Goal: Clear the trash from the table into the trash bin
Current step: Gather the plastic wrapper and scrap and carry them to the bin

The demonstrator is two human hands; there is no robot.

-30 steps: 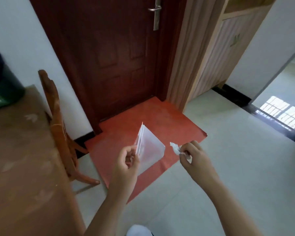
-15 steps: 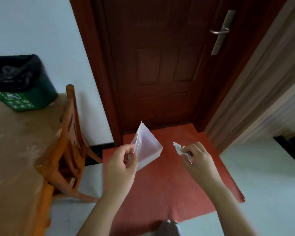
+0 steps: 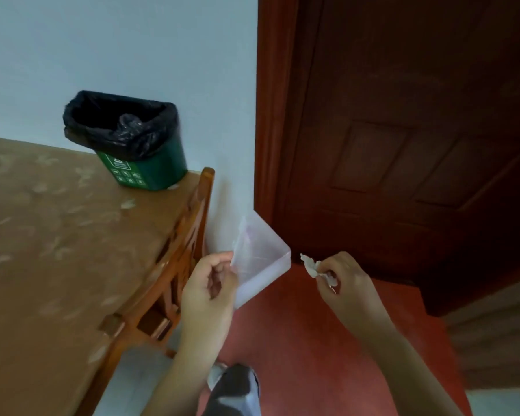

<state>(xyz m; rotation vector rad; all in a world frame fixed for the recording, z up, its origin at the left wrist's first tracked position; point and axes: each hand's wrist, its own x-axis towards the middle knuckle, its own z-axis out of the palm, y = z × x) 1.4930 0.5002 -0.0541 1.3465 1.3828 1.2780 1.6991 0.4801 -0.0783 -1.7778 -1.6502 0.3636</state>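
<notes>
My left hand (image 3: pixel 207 286) pinches the edge of a clear plastic box (image 3: pixel 261 259), held tilted over the red mat. My right hand (image 3: pixel 345 283) grips a crumpled white scrap of paper (image 3: pixel 311 265), a little to the right of the box. A green trash bin (image 3: pixel 126 142) lined with a black bag stands at the table's far right corner, by the wall. The brown table (image 3: pixel 42 235) fills the left side.
An orange wooden chair (image 3: pixel 168 274) stands against the table's right edge, between my hands and the bin. A dark red door (image 3: pixel 403 145) rises to the right, with a red floor mat (image 3: pixel 312 340) below it. My foot (image 3: pixel 231 388) shows at the bottom.
The view has swung left: the bin and table now fill much of the frame and the door sits further right. Both hands keep their hold on the box and the paper.
</notes>
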